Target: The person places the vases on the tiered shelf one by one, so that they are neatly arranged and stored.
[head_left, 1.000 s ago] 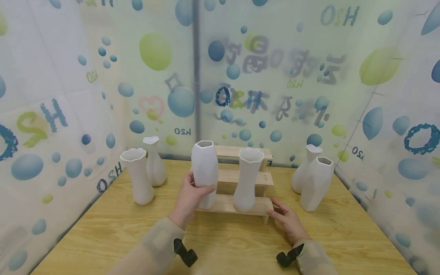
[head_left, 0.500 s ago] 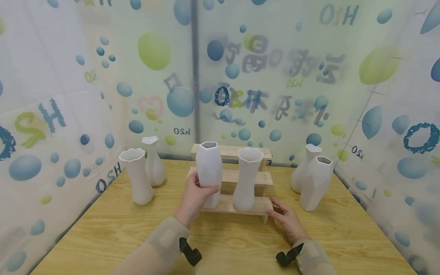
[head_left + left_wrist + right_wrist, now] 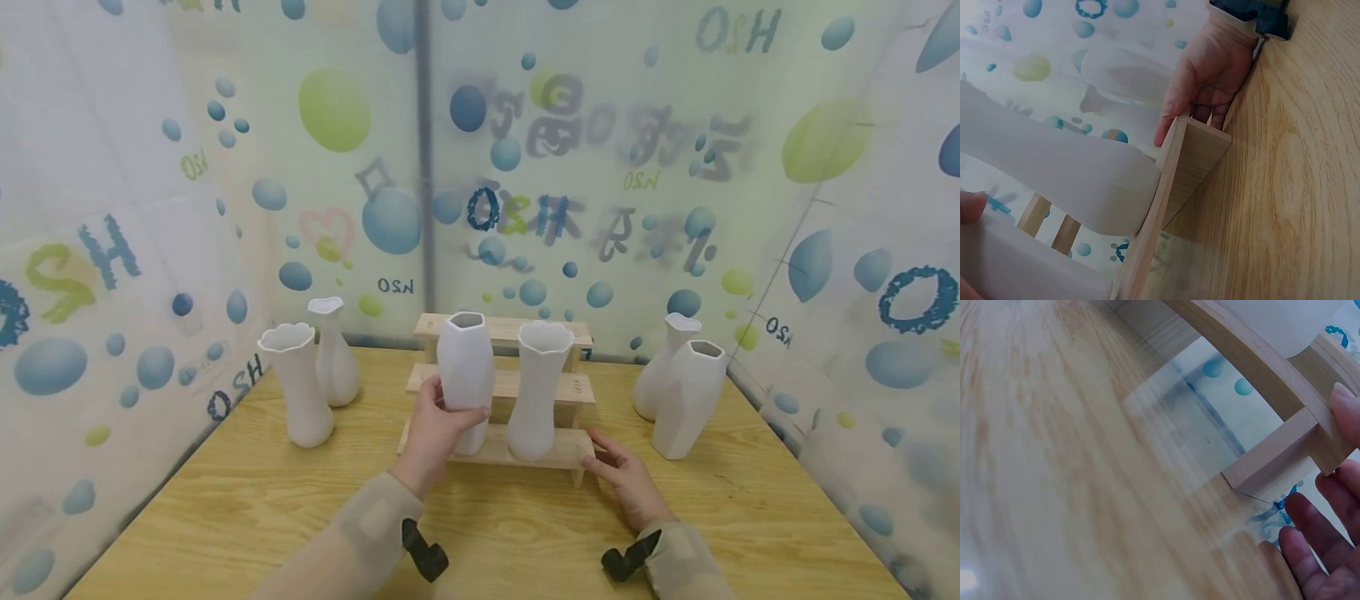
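Note:
In the head view, my left hand [image 3: 429,435] grips a white faceted vase [image 3: 465,367] low on its body, thumb across the front. The vase stands upright over the left part of the lowest step of a three-tier wooden stand [image 3: 572,446]. Just right of it, a white vase with a scalloped rim [image 3: 536,383] is on the same step. My right hand [image 3: 630,487] pinches the right end of that step. From the right wrist, the thumb [image 3: 1346,412] lies on the board's edge, the other fingers below it.
At the left of the table [image 3: 510,533] stand another scalloped vase [image 3: 303,392] and a narrow-necked vase [image 3: 337,367]. On the right, a second faceted vase [image 3: 688,408] partly covers a narrow-necked one [image 3: 660,379]. A patterned curtain [image 3: 337,192] surrounds the table.
My left hand has slid the faceted vase to the right along the lowest step, closer to the scalloped vase. The right hand has kept its place at the stand's end.

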A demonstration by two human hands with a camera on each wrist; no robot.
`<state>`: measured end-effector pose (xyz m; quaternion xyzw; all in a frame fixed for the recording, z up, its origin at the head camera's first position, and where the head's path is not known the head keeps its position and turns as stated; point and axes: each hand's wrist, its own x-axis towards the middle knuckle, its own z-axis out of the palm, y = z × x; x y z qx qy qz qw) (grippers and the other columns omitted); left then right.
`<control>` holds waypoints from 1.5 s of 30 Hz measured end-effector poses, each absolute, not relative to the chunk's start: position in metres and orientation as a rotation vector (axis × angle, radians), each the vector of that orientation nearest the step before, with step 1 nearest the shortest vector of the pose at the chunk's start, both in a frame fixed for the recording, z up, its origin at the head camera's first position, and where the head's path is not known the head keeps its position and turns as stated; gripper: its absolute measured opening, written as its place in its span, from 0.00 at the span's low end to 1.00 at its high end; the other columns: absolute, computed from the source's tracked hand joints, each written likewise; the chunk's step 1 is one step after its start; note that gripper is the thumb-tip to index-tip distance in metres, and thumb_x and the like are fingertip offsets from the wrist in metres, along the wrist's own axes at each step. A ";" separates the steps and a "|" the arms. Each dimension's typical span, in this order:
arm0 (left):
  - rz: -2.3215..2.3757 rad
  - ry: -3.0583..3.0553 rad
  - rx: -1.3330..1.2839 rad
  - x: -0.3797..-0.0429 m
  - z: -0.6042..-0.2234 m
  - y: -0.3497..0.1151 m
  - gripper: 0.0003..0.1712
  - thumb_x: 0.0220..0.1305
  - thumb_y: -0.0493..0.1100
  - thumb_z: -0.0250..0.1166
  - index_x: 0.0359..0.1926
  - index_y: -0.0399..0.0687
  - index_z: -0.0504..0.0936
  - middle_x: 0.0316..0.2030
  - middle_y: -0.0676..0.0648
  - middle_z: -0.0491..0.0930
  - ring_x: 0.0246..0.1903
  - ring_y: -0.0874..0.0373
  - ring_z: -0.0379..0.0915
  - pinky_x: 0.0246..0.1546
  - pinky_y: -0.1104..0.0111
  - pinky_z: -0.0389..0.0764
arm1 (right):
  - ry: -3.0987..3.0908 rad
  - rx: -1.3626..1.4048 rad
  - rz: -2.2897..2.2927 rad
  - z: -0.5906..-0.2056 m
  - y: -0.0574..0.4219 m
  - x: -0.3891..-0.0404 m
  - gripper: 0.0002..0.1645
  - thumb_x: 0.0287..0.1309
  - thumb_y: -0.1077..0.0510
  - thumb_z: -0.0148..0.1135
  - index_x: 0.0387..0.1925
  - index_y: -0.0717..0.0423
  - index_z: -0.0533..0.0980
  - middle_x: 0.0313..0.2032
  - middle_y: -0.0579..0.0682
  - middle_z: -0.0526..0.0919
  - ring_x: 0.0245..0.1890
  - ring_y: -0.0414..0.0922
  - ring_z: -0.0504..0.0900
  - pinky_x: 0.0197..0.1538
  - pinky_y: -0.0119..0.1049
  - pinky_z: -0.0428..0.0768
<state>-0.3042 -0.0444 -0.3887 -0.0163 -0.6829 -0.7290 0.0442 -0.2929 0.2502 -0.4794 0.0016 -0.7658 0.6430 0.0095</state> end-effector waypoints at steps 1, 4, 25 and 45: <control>-2.234 -2.083 -0.053 -0.304 -0.389 -0.044 0.48 0.48 0.37 0.76 0.66 0.47 0.59 0.62 0.42 0.65 0.61 0.43 0.63 0.59 0.44 0.66 | -2.392 0.011 2.010 -0.479 0.250 -0.293 0.39 0.61 0.54 0.65 0.70 0.58 0.62 0.65 0.62 0.66 0.60 0.55 0.68 0.63 0.53 0.62; -2.247 -2.079 -0.060 -0.304 -0.389 -0.043 0.48 0.48 0.37 0.76 0.67 0.47 0.58 0.63 0.42 0.64 0.62 0.43 0.62 0.59 0.44 0.66 | -2.390 0.014 2.017 -0.478 0.250 -0.293 0.39 0.61 0.54 0.64 0.70 0.58 0.62 0.64 0.63 0.67 0.60 0.55 0.69 0.63 0.52 0.63; -2.223 -2.058 -0.043 -0.306 -0.397 -0.035 0.49 0.46 0.37 0.77 0.66 0.49 0.59 0.62 0.46 0.64 0.61 0.45 0.63 0.59 0.46 0.67 | -2.378 0.005 2.028 -0.482 0.250 -0.296 0.39 0.60 0.53 0.65 0.69 0.59 0.63 0.64 0.61 0.67 0.60 0.54 0.69 0.63 0.51 0.63; -2.171 -2.063 -0.073 -0.305 -0.401 -0.030 0.50 0.45 0.41 0.78 0.66 0.49 0.58 0.62 0.46 0.62 0.60 0.46 0.63 0.59 0.46 0.67 | -2.382 0.009 2.029 -0.483 0.252 -0.297 0.40 0.60 0.53 0.65 0.70 0.59 0.62 0.66 0.61 0.65 0.61 0.56 0.67 0.63 0.52 0.62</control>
